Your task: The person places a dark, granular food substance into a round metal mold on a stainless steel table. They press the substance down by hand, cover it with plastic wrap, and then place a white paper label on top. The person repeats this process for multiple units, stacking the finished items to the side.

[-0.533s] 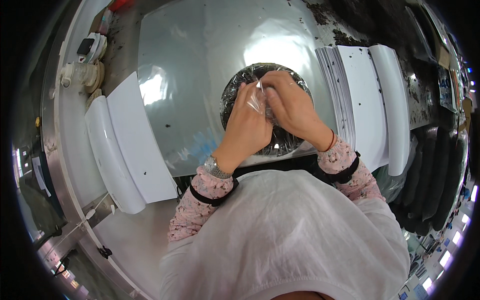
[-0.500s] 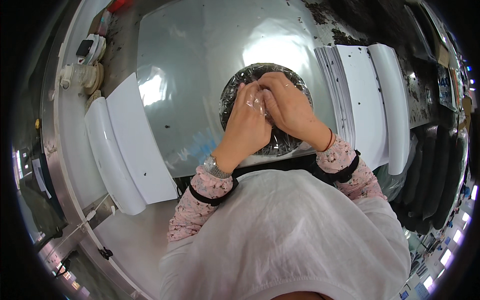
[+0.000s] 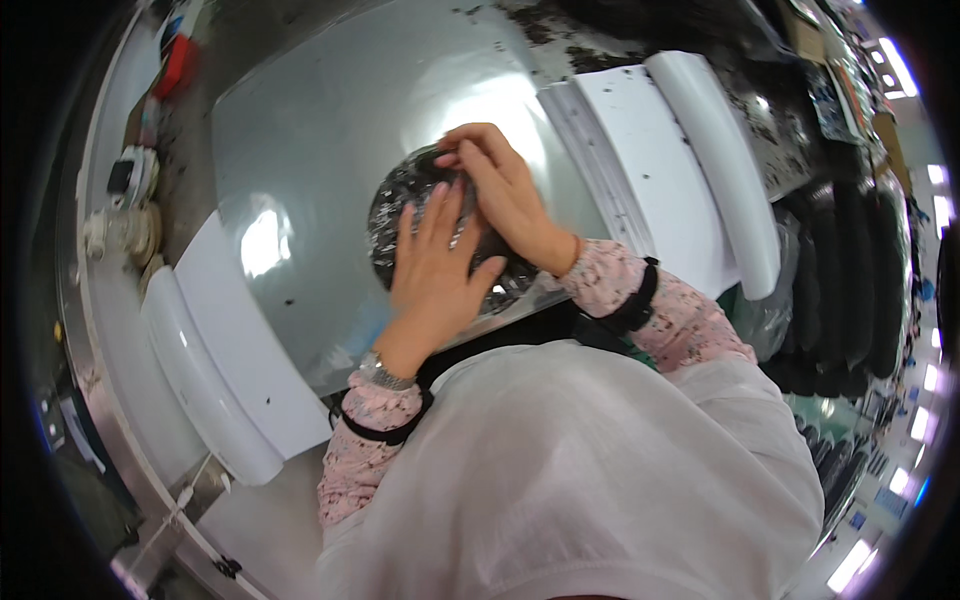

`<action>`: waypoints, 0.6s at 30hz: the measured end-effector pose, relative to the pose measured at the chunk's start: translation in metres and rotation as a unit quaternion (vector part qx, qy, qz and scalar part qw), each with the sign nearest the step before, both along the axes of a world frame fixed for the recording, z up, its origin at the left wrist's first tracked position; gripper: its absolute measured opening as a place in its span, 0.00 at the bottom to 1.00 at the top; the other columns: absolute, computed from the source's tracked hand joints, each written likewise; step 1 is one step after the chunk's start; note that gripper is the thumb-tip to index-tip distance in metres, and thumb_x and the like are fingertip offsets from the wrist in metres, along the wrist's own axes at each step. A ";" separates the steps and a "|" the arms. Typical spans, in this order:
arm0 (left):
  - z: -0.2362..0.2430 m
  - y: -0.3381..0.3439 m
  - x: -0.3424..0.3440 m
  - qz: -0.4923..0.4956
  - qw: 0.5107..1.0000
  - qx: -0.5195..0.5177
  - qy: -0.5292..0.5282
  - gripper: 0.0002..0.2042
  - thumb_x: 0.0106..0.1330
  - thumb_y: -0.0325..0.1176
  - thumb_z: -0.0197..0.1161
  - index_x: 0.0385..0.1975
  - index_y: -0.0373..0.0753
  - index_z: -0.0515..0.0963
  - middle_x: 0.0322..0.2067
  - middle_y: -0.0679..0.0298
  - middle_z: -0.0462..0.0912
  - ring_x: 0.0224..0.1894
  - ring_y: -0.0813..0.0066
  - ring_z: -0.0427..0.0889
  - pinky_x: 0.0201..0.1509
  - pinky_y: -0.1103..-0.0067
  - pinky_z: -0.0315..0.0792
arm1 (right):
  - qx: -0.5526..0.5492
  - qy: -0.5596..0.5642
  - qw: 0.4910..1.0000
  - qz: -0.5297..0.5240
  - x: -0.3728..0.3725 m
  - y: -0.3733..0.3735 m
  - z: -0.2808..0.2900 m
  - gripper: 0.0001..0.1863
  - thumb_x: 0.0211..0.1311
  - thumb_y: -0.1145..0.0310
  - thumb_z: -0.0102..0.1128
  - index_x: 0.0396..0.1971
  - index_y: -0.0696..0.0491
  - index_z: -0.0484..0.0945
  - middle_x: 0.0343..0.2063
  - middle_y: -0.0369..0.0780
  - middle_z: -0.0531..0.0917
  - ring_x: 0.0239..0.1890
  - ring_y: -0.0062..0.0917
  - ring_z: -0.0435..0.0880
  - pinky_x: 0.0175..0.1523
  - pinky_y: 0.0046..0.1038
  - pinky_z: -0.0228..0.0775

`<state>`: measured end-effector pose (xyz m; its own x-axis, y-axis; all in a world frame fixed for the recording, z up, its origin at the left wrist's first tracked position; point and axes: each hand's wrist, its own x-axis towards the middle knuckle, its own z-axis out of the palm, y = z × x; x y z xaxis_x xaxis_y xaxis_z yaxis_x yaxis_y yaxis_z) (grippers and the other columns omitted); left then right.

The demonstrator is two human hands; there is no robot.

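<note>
A round dark thing wrapped in crinkled clear plastic (image 3: 400,185) lies on a shiny metal sheet (image 3: 310,100). My left hand (image 3: 440,265) rests palm down on it with fingers spread and thumb out to the right. Above and right of it, my right hand (image 3: 500,195) is at the upper right of the round thing, fingers bent close to the thumb over its rim. What its fingertips hold, if anything, is hidden.
White sheets flank the metal sheet, at left (image 3: 240,340) and right (image 3: 640,160), each with a rolled edge. Small devices (image 3: 135,175) and a red object (image 3: 175,65) line the left rim. Dark bagged bundles (image 3: 840,280) sit at right, dark crumbs at the back.
My hands have moved from cupping the plastic together: my left fingers are now spread flat, and my right hand has moved up toward the rim. The whole view has turned slightly.
</note>
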<state>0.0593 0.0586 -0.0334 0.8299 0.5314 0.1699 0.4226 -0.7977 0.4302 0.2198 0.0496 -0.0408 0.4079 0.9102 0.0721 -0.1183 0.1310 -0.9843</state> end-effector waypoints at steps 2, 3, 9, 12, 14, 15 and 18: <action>0.001 0.001 -0.002 0.000 1.000 0.006 0.005 0.26 0.75 0.47 0.59 0.70 0.46 0.72 0.76 0.57 0.62 0.79 0.53 0.56 0.81 0.54 0.45 | 0.018 0.048 0.999 -0.005 0.022 -0.001 0.003 0.16 0.81 0.63 0.49 0.54 0.58 0.77 0.51 0.39 0.83 0.52 0.23 0.82 0.59 0.27 0.73; 0.001 0.001 -0.002 0.001 1.000 0.009 0.010 0.24 0.76 0.46 0.58 0.69 0.49 0.75 0.75 0.59 0.64 0.78 0.54 0.58 0.81 0.54 0.45 | 0.022 0.044 0.999 -0.019 0.043 -0.007 0.007 0.16 0.81 0.62 0.50 0.54 0.58 0.78 0.52 0.39 0.83 0.53 0.23 0.82 0.60 0.28 0.72; 0.004 0.000 -0.002 -0.013 1.000 0.012 0.005 0.25 0.76 0.47 0.57 0.70 0.49 0.74 0.75 0.58 0.65 0.78 0.53 0.58 0.81 0.53 0.44 | -0.206 -0.559 0.718 -0.360 0.347 -0.185 -0.039 0.22 0.79 0.54 0.52 0.60 0.54 0.75 0.60 0.44 0.78 0.62 0.38 0.75 0.66 0.47 0.63; 0.003 0.000 0.000 -0.029 1.000 0.010 0.007 0.25 0.76 0.47 0.58 0.70 0.48 0.73 0.75 0.58 0.64 0.78 0.53 0.57 0.81 0.53 0.44 | -0.592 -0.492 0.496 -0.403 0.430 -0.301 -0.093 0.33 0.78 0.44 0.48 0.71 0.52 0.66 0.69 0.48 0.71 0.71 0.47 0.67 0.70 0.64 0.53; 0.002 0.000 -0.002 -0.016 1.000 0.015 0.015 0.25 0.76 0.47 0.58 0.70 0.48 0.73 0.75 0.58 0.64 0.78 0.53 0.57 0.81 0.53 0.44 | -0.433 -0.580 0.627 -0.289 0.367 -0.257 -0.100 0.40 0.79 0.40 0.39 0.79 0.50 0.52 0.76 0.49 0.61 0.78 0.45 0.57 0.76 0.64 0.40; 0.003 0.001 -0.001 -0.019 1.000 0.015 0.015 0.25 0.76 0.47 0.58 0.70 0.48 0.73 0.75 0.58 0.64 0.78 0.53 0.57 0.81 0.52 0.44 | -0.389 -0.573 0.687 -0.221 0.348 -0.238 -0.092 0.40 0.80 0.43 0.41 0.80 0.50 0.49 0.76 0.49 0.61 0.79 0.43 0.55 0.78 0.63 0.34; 0.005 -0.001 -0.004 -0.009 1.000 0.016 0.020 0.25 0.75 0.47 0.59 0.69 0.48 0.74 0.75 0.58 0.65 0.78 0.52 0.58 0.80 0.51 0.46 | -0.293 -0.445 0.844 -0.065 0.298 -0.175 -0.029 0.33 0.80 0.48 0.45 0.77 0.51 0.60 0.63 0.48 0.76 0.65 0.39 0.76 0.73 0.44 0.58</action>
<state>0.0551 0.0574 -0.0283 0.8456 0.5116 0.1526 0.4254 -0.8184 0.3864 0.5174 -0.1253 -0.0700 0.5291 0.8474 -0.0435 0.6798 -0.4540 -0.5760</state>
